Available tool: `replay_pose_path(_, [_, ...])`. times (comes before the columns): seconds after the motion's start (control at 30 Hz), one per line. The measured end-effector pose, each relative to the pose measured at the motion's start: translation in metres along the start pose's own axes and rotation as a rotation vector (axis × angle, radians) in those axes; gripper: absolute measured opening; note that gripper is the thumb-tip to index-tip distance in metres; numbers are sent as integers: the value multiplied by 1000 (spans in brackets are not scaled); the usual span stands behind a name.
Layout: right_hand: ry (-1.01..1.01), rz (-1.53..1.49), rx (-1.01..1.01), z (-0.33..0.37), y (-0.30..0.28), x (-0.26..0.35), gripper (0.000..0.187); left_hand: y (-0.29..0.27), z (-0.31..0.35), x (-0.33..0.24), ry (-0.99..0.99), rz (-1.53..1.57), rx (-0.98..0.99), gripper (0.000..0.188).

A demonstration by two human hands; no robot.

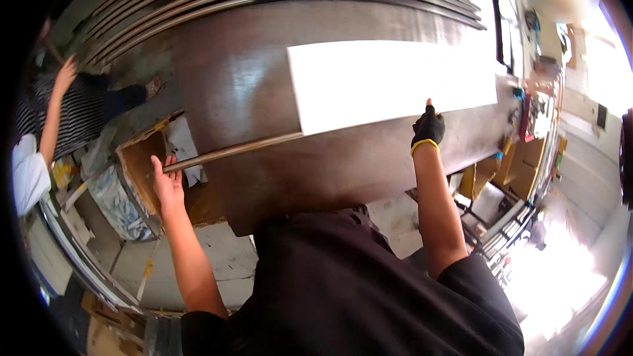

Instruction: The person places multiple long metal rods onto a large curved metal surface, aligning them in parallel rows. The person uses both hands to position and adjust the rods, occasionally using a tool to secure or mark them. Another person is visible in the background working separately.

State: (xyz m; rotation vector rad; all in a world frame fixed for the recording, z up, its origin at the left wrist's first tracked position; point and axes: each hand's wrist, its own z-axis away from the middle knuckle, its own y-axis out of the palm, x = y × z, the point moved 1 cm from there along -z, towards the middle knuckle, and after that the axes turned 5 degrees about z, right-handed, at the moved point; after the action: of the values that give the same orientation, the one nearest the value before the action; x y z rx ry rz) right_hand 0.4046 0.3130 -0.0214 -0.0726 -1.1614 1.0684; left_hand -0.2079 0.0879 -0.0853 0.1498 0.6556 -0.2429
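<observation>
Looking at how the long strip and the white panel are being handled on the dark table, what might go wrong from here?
The long thin strip sticks out past the table edge and the left hand grips only its overhanging end, so it could sag, bend or slide off. The gloved right hand touches the white panel only at its near edge, so the panel might shift. Another person's arm is close on the left and a swinging strip could reach it.

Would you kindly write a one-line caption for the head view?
Left hand grips a thin metal strip's end; gloved right hand touches a white panel on the dark worktable.
</observation>
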Motion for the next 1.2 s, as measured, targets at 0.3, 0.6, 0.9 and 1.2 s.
replay_pose_path(0.3, [-105,319,60,-74,-20,-48,47,-23,-26,-14,38,-208,5,53])
replay_pose_path(0.6, [23,48,228,-60,-39,-47,41,-42,18,-25,130,-107,57,39])
replay_pose_path(0.9, [-120,582,167,-8,-103,-143,55,-139,9,-8,54,-151,-6,31])
replay_pose_path(1.2, [-305,539,-42,32,-111,-120,41,-136,34,23,411,-517,-224,67])
